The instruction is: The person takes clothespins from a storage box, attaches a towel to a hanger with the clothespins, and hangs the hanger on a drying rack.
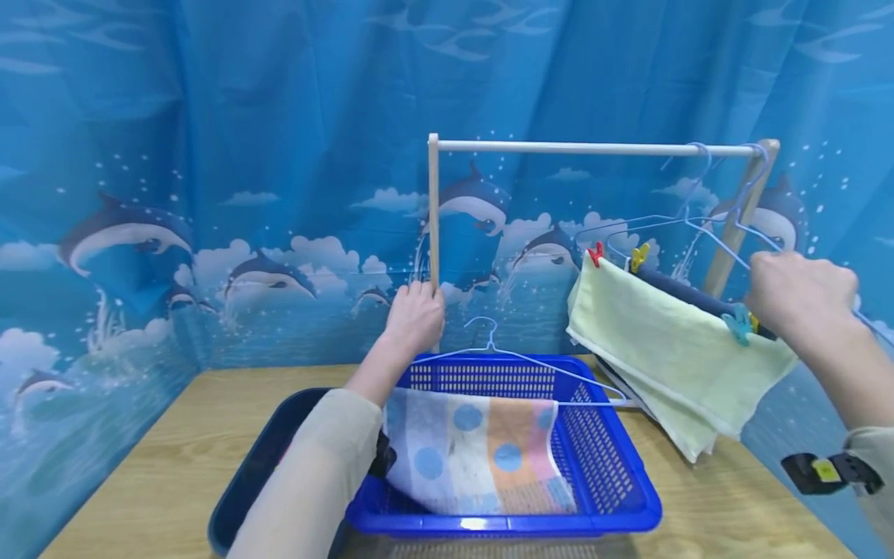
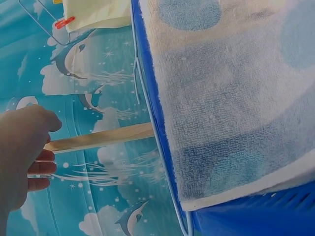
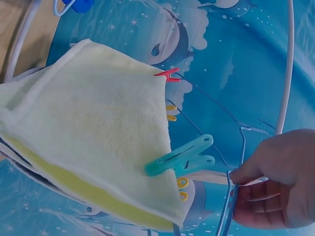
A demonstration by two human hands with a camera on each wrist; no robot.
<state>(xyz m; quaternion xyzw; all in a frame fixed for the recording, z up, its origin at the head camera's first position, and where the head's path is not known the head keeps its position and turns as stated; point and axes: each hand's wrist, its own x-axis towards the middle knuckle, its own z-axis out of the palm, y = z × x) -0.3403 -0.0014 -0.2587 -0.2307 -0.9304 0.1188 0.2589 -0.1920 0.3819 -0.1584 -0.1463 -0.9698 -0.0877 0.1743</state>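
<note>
The left hand (image 1: pixel 417 314) closes its fingers round a pale, slender wooden post (image 1: pixel 434 217); the right hand (image 1: pixel 803 295) pinches thin blue wire hangers (image 3: pixel 231 209). Beside the right fingers, toward the left hand, hangs a pale-yellow cloth towel (image 1: pixel 670 341), clipped by a large teal plastic peg (image 3: pixel 178 159). Risks: uneven pull tilts the wire—the towel slips from its peg; a slackened left grip—the post rocks.

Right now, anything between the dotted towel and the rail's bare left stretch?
Nothing visible between dotted towel and rail. Left hand grips the left post, off to one side; yellow towel hangs to the right.
</note>
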